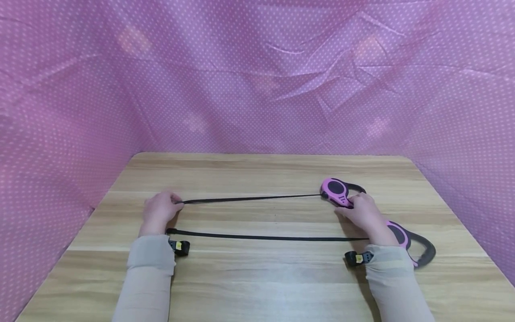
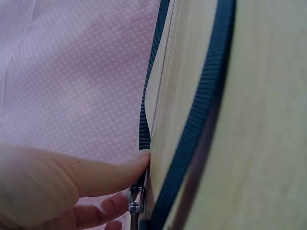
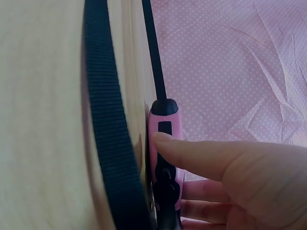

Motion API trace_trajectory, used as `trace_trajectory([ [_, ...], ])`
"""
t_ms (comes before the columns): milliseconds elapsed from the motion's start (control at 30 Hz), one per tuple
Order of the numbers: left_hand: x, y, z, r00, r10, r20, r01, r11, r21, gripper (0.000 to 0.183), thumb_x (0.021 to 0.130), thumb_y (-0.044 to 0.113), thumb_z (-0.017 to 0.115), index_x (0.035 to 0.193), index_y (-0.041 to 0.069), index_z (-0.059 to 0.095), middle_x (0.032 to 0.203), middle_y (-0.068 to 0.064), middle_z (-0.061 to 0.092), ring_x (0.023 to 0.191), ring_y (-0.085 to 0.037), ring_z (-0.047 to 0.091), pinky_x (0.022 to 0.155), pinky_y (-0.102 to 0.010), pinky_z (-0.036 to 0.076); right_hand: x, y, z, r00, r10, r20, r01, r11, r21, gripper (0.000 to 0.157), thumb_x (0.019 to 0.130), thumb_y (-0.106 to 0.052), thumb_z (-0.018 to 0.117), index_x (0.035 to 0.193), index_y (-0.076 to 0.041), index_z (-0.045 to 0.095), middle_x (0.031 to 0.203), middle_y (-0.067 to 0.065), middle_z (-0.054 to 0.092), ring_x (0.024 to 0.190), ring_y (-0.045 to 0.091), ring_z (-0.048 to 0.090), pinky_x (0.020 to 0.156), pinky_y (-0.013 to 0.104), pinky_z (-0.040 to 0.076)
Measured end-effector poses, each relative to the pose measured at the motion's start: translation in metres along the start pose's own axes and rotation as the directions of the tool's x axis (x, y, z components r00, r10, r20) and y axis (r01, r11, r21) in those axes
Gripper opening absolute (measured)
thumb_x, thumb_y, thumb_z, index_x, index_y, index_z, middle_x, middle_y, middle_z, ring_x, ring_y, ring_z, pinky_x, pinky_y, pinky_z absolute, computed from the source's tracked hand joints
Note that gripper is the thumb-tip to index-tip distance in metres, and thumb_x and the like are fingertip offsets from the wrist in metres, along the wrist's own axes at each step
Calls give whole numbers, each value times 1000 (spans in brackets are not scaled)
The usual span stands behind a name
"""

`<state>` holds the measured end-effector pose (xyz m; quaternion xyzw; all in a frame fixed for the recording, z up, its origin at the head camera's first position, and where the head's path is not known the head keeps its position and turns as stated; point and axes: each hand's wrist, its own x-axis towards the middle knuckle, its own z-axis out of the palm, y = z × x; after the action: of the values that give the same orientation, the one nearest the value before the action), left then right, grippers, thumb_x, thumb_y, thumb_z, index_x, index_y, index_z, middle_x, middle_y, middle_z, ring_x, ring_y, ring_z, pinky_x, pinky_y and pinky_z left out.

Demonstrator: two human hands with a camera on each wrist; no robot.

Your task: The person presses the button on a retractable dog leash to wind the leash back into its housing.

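Observation:
Two retractable dog leashes with pink and black cases lie on the table, their black straps drawn out leftward. My right hand [image 1: 364, 214] grips the case of the far leash [image 1: 335, 190]; in the right wrist view the thumb lies on the pink case [image 3: 177, 127] by its black button. At the other end, my left hand [image 1: 160, 209] pinches the far strap [image 1: 249, 198] close to a metal clip [image 2: 136, 203]. Nearer me runs the second strap [image 1: 265, 237], ending beside my left wrist. My right forearm partly covers the near leash [image 1: 402, 235].
The wooden table [image 1: 265, 286] has a back edge against a pink dotted cloth [image 1: 257, 98], which also hangs at both sides. A black wrist camera [image 1: 182, 247] sits on the left sleeve, another camera [image 1: 352, 258] on the right.

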<state>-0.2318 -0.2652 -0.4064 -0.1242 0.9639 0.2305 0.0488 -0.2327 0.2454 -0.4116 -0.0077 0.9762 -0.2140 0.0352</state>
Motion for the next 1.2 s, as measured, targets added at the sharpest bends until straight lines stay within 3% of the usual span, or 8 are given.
trace_trajectory([
  [167, -2, -3, -1, 998, -58, 10, 58, 998, -14, 33, 95, 30, 65, 115, 4, 66, 123, -23, 64, 114, -44, 53, 93, -55, 41, 1, 0, 2, 999, -18, -31, 17, 1000, -19, 37, 88, -30, 73, 91, 7, 67, 92, 19, 55, 85, 31, 46, 68, 35, 35],
  [367, -3, -4, -5, 998, -52, 28, 52, 999, -12, 38, 95, 44, 60, 103, 7, 68, 95, -12, 64, 83, -27, 54, 68, -39, 40, 1, 0, 3, 997, -54, -52, 52, 998, -41, 28, 89, -25, 73, 80, 0, 64, 77, 11, 53, 77, 26, 46, 65, 33, 34],
  [433, -3, -3, -7, 998, -52, 40, 53, 998, -33, 41, 96, 47, 58, 104, 8, 68, 93, -10, 63, 81, -24, 54, 66, -36, 38, 1, 0, 3, 998, -48, -40, 47, 999, -27, 28, 90, -26, 72, 83, -1, 64, 76, 9, 53, 73, 23, 46, 63, 31, 34],
  [567, -2, 0, -8, 995, -70, 72, 76, 994, -80, 45, 99, 49, 51, 109, 8, 63, 108, -16, 62, 92, -29, 55, 73, -41, 41, 2, 0, 4, 999, -35, -18, 36, 999, 9, 32, 90, -29, 72, 92, 2, 65, 77, 8, 55, 70, 20, 47, 61, 29, 34],
  [700, -1, 3, -10, 994, -75, 82, 83, 991, -107, 49, 101, 50, 45, 121, 7, 58, 127, -21, 60, 112, -38, 55, 87, -54, 43, 3, 1, 5, 998, -53, -25, 53, 998, 14, 34, 86, -31, 76, 87, 1, 64, 73, 6, 54, 67, 19, 45, 59, 29, 34],
  [833, 0, 6, -12, 997, -50, 59, 57, 991, -124, 53, 102, 50, 41, 129, 6, 53, 132, -22, 60, 123, -43, 52, 95, -59, 40, 4, 2, 6, 999, -51, -8, 51, 998, 28, 37, 85, -35, 77, 84, -1, 63, 72, 6, 56, 66, 18, 46, 58, 29, 35],
  [1000, 1, 8, -11, 1000, -20, 18, 22, 992, -126, 50, 103, 44, 38, 132, 4, 50, 135, -25, 56, 125, -45, 50, 97, -57, 41, 5, 3, 6, 999, -31, 32, 28, 997, 78, 42, 87, -43, 72, 88, -2, 65, 75, 7, 60, 66, 18, 50, 56, 28, 39],
  [1200, 0, 4, -12, 999, -48, 11, 49, 992, -114, 50, 105, 40, 35, 133, 1, 47, 138, -28, 52, 124, -47, 50, 94, -59, 42, 4, 1, 4, 998, -46, 51, 41, 994, 97, 50, 93, -54, 61, 84, -5, 65, 74, 6, 62, 65, 18, 51, 57, 29, 40],
])
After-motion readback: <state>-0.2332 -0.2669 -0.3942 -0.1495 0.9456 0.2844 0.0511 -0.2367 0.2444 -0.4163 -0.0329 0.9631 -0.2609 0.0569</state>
